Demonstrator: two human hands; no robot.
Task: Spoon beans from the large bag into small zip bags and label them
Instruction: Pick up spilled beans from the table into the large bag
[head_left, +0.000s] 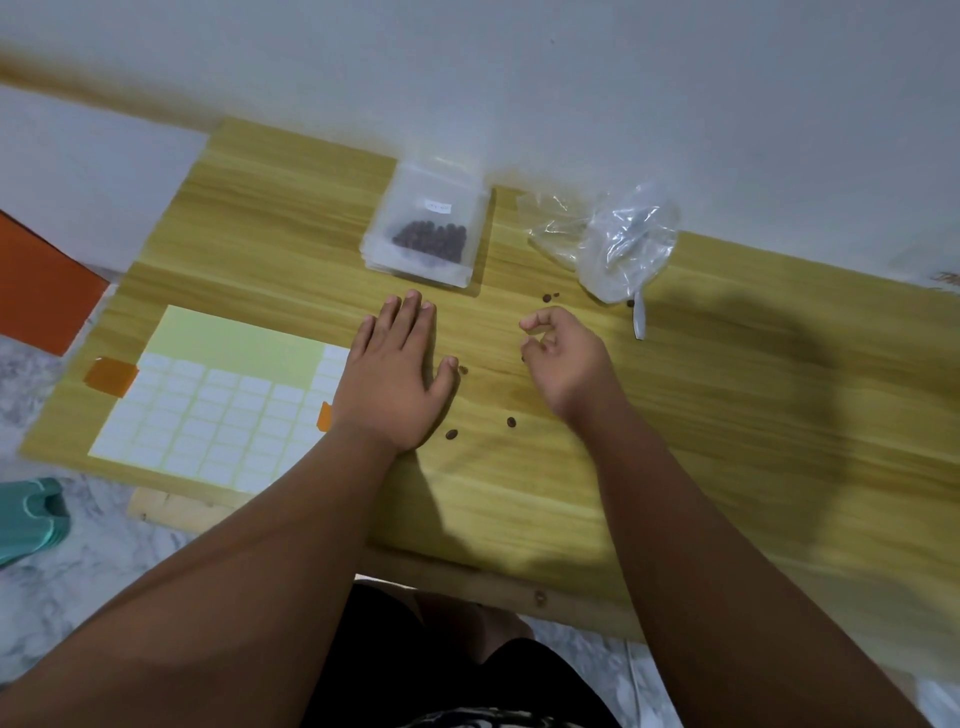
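Head view: left hand (395, 374) flat on worktop (519, 493), grip apart, likely bracing. Right hand (563, 353) curled among stray beans (511, 422), grip contents unclear, probably gathering spills. Filled, labelled zip bag (428, 234) parked beyond hands; large bag (623, 244) slack at right.

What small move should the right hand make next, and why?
Probably the right hand should pinch up the loose bean lying between the two wrists. Other beans are also scattered on the table. The top small zip bag is already filled and labelled, and the large bag looks nearly empty. The left hand rests flat.
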